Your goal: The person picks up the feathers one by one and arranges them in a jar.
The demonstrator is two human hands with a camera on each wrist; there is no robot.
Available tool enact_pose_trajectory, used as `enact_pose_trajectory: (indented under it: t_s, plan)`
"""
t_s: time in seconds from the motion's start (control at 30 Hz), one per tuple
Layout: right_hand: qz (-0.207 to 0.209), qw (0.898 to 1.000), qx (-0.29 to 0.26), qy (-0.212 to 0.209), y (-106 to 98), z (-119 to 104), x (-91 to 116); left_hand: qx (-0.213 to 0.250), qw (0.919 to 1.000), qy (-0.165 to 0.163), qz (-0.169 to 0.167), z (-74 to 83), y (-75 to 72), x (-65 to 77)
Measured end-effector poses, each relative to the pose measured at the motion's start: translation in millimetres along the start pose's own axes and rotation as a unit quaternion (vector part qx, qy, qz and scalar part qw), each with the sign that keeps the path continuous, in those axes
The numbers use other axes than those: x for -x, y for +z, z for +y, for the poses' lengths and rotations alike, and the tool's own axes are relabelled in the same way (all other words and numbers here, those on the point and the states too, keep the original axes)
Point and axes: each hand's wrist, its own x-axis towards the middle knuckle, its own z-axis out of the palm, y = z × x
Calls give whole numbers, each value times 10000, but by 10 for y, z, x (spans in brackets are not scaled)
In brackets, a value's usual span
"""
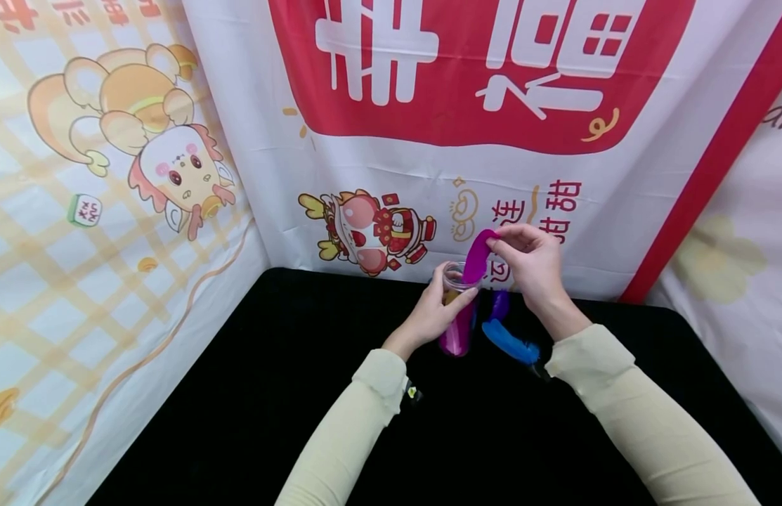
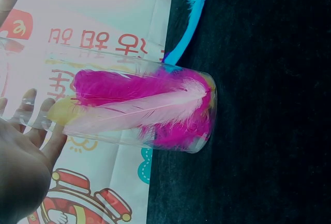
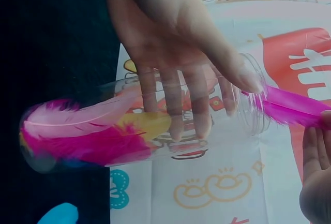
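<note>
My left hand grips a clear plastic jar near its open, threaded mouth. Inside the jar lie magenta feathers, a pale pink feather and a yellow feather. Above the mouth, my right hand pinches a magenta feather by one end; its other end is at the jar's mouth. In the right wrist view the fingers of my left hand wrap the jar, seen through its clear wall. A blue feather and a purple feather are beside the jar.
A black-covered table spreads below my arms. Printed white cloth hangs behind it, with more patterned cloth at the left. A small dark object with a yellow-green spot lies by my left sleeve.
</note>
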Motion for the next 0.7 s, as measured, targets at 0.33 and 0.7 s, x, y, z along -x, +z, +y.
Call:
enact_pose_trajectory:
  t_s: [0.33, 0.7]
  plan:
    - [-150, 9985, 511, 94, -28, 75, 70, -46, 10000, -76, 9, -8, 4, 20]
    - [-478, 9964, 639, 283, -43, 82, 103, 11, 10000, -75, -19, -18, 0, 10]
